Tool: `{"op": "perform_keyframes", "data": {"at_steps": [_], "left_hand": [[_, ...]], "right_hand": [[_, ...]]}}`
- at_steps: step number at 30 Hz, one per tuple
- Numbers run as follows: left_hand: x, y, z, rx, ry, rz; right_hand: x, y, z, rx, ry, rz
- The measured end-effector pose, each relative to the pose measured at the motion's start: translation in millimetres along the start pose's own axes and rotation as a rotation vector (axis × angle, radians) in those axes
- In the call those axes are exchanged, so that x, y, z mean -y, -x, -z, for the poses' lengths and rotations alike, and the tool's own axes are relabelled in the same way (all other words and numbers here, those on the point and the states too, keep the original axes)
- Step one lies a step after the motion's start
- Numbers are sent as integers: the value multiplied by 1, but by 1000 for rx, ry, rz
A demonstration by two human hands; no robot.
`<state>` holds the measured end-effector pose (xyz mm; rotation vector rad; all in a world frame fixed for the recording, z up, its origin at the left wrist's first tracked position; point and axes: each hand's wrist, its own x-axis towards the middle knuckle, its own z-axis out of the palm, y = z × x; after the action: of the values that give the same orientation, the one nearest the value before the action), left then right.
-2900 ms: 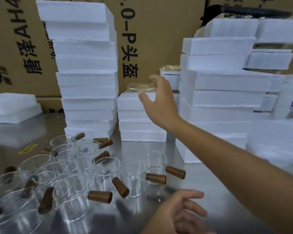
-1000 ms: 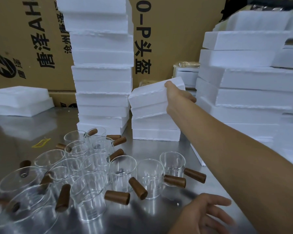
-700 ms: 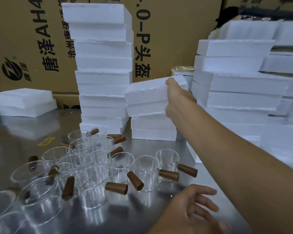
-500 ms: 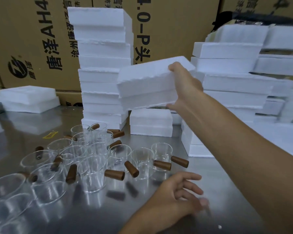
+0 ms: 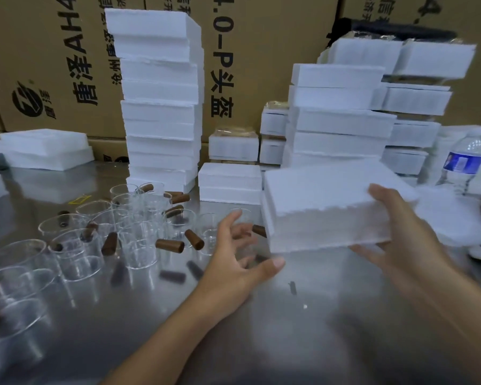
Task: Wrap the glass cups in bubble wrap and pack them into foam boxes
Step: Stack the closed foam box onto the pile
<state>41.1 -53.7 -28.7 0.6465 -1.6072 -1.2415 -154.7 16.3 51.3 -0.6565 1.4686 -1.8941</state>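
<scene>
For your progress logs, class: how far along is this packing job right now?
Done: some taped foam boxes at the back look packed, though their contents are hidden. In hand: the right hand holds a foam box above the table; the left hand is open beside it. Left: many glass cups stand unwrapped; no bubble wrap is clearly visible.

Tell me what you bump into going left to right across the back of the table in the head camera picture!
Low pile of foam pieces → tall foam box stack → short foam box stack → foam box held in the right hand → water bottle.
</scene>
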Motion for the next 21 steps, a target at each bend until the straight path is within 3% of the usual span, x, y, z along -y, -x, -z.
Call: {"op": "perform_keyframes", "data": {"at_steps": [9,21], "left_hand": [[6,14,-16,53,-199,-60],[2,18,-23,123,-128,11]], "right_hand": [[-48,13,42,56,122,-176],[-54,12,56,-1,403,-34]]}}
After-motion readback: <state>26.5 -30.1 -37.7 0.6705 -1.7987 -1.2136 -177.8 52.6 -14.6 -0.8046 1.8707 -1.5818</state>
